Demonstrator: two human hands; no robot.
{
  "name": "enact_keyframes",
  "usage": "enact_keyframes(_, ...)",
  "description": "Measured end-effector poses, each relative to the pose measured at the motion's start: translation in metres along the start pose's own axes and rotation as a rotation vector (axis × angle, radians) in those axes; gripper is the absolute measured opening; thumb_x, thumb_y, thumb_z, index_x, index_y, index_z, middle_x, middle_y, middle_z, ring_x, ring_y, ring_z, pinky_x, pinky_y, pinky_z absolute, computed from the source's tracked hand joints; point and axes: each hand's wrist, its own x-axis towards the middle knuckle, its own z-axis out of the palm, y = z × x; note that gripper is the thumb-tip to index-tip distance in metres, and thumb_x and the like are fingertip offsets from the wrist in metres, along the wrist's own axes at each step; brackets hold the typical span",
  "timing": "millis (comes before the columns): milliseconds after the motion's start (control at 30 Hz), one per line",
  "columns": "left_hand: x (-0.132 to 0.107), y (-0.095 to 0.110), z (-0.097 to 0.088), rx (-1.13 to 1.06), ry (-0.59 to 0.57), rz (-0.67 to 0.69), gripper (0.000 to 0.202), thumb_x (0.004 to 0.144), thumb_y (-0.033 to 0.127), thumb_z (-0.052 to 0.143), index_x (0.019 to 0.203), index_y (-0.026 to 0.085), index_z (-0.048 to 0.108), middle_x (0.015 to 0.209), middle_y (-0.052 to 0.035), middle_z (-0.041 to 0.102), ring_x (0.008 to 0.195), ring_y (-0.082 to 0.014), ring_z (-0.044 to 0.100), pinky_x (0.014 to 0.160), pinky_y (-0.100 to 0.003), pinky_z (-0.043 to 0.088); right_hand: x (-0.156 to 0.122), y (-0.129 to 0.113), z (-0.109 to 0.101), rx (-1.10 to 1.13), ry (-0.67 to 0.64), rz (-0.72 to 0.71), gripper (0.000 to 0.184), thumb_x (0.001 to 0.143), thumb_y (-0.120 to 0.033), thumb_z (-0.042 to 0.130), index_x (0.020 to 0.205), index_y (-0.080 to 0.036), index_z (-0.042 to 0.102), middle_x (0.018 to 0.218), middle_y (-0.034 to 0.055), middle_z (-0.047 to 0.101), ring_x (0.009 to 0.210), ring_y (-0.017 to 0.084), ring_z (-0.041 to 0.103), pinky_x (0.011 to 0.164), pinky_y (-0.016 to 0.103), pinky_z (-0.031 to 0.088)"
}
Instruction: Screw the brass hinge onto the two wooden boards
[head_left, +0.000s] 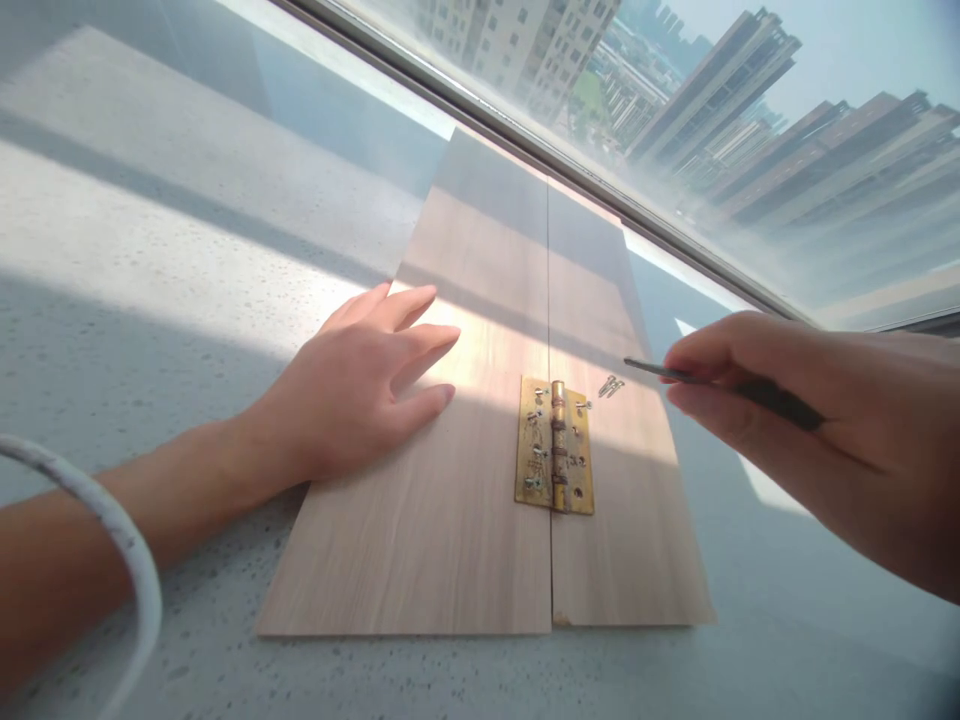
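Note:
Two pale wooden boards lie side by side, the left board (pixel 450 520) and the right board (pixel 622 540), joined across their seam by a brass hinge (pixel 555 445) with several screws in its leaves. My left hand (pixel 360 385) lies flat and open on the left board, fingers stretched toward the hinge. My right hand (pixel 817 420) is closed round a thin dark screwdriver (pixel 675 373), whose tip points left just above two loose screws (pixel 610 385) on the right board.
The boards rest on a grey speckled stone sill (pixel 150 250) beside a large window (pixel 675 110) looking out on tall buildings. A white cable (pixel 127 540) curves over my left forearm at the lower left. Strong sunlight falls across the sill and boards.

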Motion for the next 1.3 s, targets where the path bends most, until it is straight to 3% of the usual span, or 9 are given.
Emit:
enact_keyframes(67, 0.000, -0.001, 0.001, -0.003, 0.020, 0.013, 0.048, 0.097, 0.052, 0.048, 0.133, 0.028, 0.067, 0.164, -0.0104, 0.044, 0.152, -0.0425, 0.038, 0.124, -0.063, 0.033, 0.004, 0.022, 0.008, 0.088, -0.031, 0.182, 0.025, 0.090, -0.049, 0.062, 0.085, -0.025, 0.065, 0.058, 0.0002, 0.056, 0.042, 0.012, 0.043, 0.043, 0.029, 0.028)
enact_keyframes(133, 0.000, -0.001, 0.000, -0.002, 0.023, 0.014, 0.048, 0.097, 0.051, 0.048, 0.134, 0.027, 0.067, 0.163, -0.0105, 0.045, 0.151, -0.0419, 0.039, 0.124, -0.063, 0.034, 0.005, 0.040, 0.026, 0.238, -0.041, 0.472, 0.027, 0.078, -0.049, 0.072, 0.075, -0.023, 0.066, 0.054, 0.0001, 0.055, 0.042, 0.012, 0.043, 0.042, 0.029, 0.027)
enact_keyframes(233, 0.000, -0.001, 0.000, -0.002, 0.012, 0.004, 0.049, 0.097, 0.051, 0.048, 0.136, 0.027, 0.066, 0.164, -0.0111, 0.044, 0.152, -0.0414, 0.038, 0.125, -0.062, 0.034, 0.001, 0.055, 0.064, 0.316, 0.014, 0.565, 0.048, 0.078, -0.060, 0.073, 0.101, -0.017, 0.077, 0.059, 0.0014, 0.060, 0.045, 0.014, 0.049, 0.044, 0.030, 0.033)
enact_keyframes(367, 0.000, -0.001, 0.000, -0.002, 0.015, 0.010, 0.049, 0.097, 0.052, 0.048, 0.135, 0.027, 0.067, 0.164, -0.0103, 0.045, 0.152, -0.0426, 0.038, 0.124, -0.064, 0.034, -0.008, 0.060, 0.102, 0.378, 0.165, 0.621, 0.061, 0.076, -0.063, 0.073, 0.113, -0.015, 0.078, 0.081, 0.0073, 0.070, 0.062, 0.019, 0.063, 0.058, 0.034, 0.047)
enact_keyframes(500, 0.001, -0.001, 0.001, 0.007, 0.018, 0.010, 0.051, 0.097, 0.052, 0.048, 0.136, 0.026, 0.067, 0.164, -0.0111, 0.044, 0.153, -0.0421, 0.038, 0.125, -0.063, 0.033, -0.013, 0.056, 0.113, 0.400, 0.229, 0.623, 0.051, 0.078, -0.057, 0.073, 0.109, -0.017, 0.081, 0.080, 0.0057, 0.071, 0.070, 0.020, 0.064, 0.066, 0.034, 0.048)
enact_keyframes(767, 0.000, 0.001, -0.001, 0.009, 0.000, -0.003, 0.051, 0.097, 0.052, 0.049, 0.137, 0.026, 0.067, 0.165, -0.0114, 0.043, 0.154, -0.0425, 0.036, 0.125, -0.063, 0.033, -0.023, 0.055, 0.112, 0.486, 0.250, 0.574, 0.029, 0.081, -0.046, 0.075, 0.081, -0.017, 0.075, 0.057, 0.0011, 0.062, 0.052, 0.014, 0.050, 0.051, 0.029, 0.035)
enact_keyframes(1067, 0.001, 0.000, 0.000, 0.010, 0.007, 0.005, 0.053, 0.097, 0.053, 0.047, 0.138, 0.026, 0.066, 0.166, -0.0130, 0.042, 0.154, -0.0422, 0.036, 0.125, -0.063, 0.033, -0.026, 0.024, 0.115, 0.747, 0.305, 0.326, 0.017, 0.085, -0.036, 0.076, 0.084, -0.021, 0.069, 0.061, -0.0021, 0.058, 0.050, 0.012, 0.049, 0.046, 0.026, 0.039)
enact_keyframes(1300, 0.001, 0.001, -0.001, 0.010, 0.007, 0.011, 0.054, 0.098, 0.054, 0.046, 0.138, 0.025, 0.067, 0.165, -0.0132, 0.044, 0.152, -0.0407, 0.039, 0.125, -0.061, 0.033, -0.029, 0.023, 0.124, 0.708, 0.336, 0.213, 0.008, 0.090, -0.028, 0.073, 0.087, -0.021, 0.070, 0.064, -0.0035, 0.059, 0.052, 0.010, 0.051, 0.050, 0.025, 0.042)
